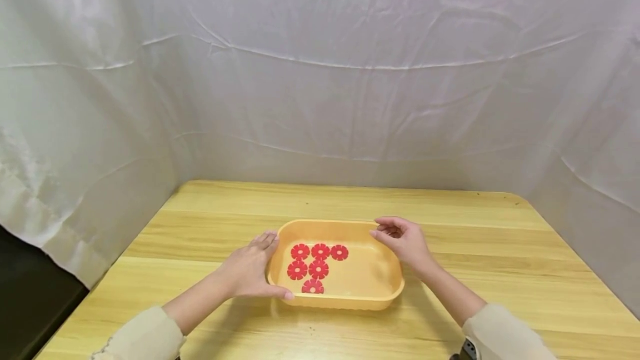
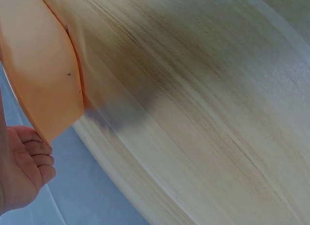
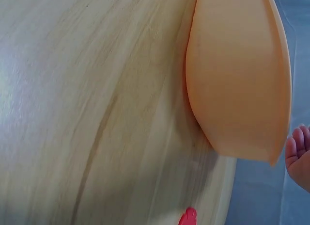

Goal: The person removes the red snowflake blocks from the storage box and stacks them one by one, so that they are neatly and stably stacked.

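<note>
Left hand (image 1: pixel 250 272): grip lies along the tray's (image 1: pixel 385 293) left short wall, thumb hooked at the near left corner, fingers nearly straight and laid flat against the outside of the rim. Not a pinch; a bracing hold. The left wrist view shows the fingers loosely bent beside the orange wall, nothing enclosed.

Right hand (image 1: pixel 404 239): sits at the tray's far right corner, fingers curled inward just over the rim. Contact likely at the fingertips, but whether they clamp the edge I cannot tell.

To do this well, in my judgement: seat both grips under the rim lip on opposite ends, pressure even, tray kept level so the contents do not slide.

Tray: shallow, orange, rounded rectangle, flat on the counter (image 1: pixel 500 249), open side up. Long axis runs left to right across the counter, parallel to the near edge; short walls face each hand.

Inside the tray, left half: six red flower-shaped discs (image 1: pixel 318 269), lying flat, three in a far row, two behind that toward the near wall, one at the near wall, touching or almost so.

Beyond the tray: white cloth backdrop (image 1: pixel 350 71) behind the counter.
</note>
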Demonstrator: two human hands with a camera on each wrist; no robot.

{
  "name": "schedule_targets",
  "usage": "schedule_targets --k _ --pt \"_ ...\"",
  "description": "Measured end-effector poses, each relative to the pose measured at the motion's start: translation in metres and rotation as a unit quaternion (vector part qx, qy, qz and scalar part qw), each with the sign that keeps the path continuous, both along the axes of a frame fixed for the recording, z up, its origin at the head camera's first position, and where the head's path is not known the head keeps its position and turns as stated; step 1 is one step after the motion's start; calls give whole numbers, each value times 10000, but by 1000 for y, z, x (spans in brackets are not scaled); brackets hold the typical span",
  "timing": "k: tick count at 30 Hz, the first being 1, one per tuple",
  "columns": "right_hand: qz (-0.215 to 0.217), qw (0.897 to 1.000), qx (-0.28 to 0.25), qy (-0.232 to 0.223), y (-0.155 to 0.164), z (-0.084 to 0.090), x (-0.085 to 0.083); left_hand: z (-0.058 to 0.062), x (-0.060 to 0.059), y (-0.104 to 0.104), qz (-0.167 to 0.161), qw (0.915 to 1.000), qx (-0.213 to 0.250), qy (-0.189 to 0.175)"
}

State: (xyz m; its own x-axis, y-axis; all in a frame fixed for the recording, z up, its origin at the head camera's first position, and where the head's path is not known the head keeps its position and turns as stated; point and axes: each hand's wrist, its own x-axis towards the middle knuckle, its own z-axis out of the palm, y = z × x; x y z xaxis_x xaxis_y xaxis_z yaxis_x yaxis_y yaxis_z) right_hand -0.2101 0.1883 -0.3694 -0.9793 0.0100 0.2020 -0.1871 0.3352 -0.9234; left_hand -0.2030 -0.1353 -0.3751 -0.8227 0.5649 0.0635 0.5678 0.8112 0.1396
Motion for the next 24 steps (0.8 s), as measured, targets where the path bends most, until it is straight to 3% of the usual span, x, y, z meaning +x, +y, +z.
schedule_targets --k 11,24 --pt "85 9999 -37 -112 -22 -8 -8 -1 0 0 -19 10000 36 50" --pt "15 9989 453 -100 -43 -20 -18 0 0 0 -45 9999 56 73"
